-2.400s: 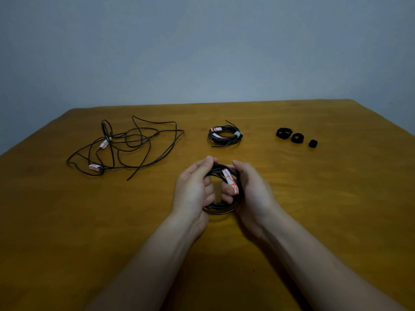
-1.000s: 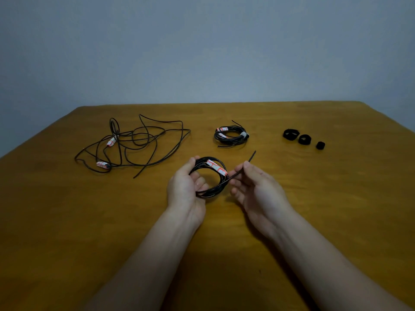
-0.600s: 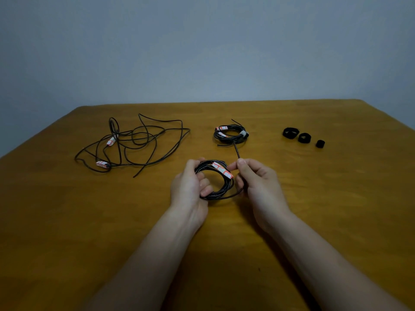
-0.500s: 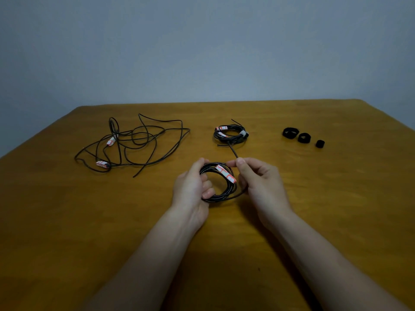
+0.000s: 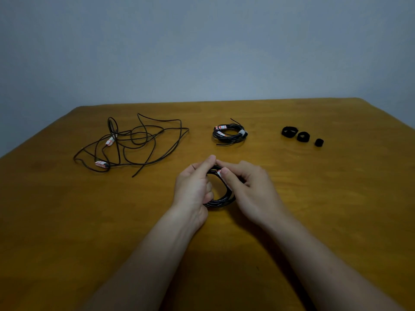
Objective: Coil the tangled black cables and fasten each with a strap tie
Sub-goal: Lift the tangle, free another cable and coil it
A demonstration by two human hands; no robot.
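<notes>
wooden table, yellow-brown w/ visible grain, dim light, fills the lower half of the view; its far edge runs across the middle. behind it a plain grey-blue wall. both forearms reach in from the bottom. left hand has its fingers curled round the left side of the held coil of black cable & grips it. right hand grips the right side, thumb & forefinger pinching near the top by a white-red label. fingertips of both hands meet at the coil's top. coil sits centre-front, low over the wood; can't tell if it touches. back left: tangled cable lying loose, 2 white-red labels on it. back centre: small coil flat on the wood, a band on its right side. back right: 3 strap ties, rolled, in a row, well apart from the hands.
</notes>
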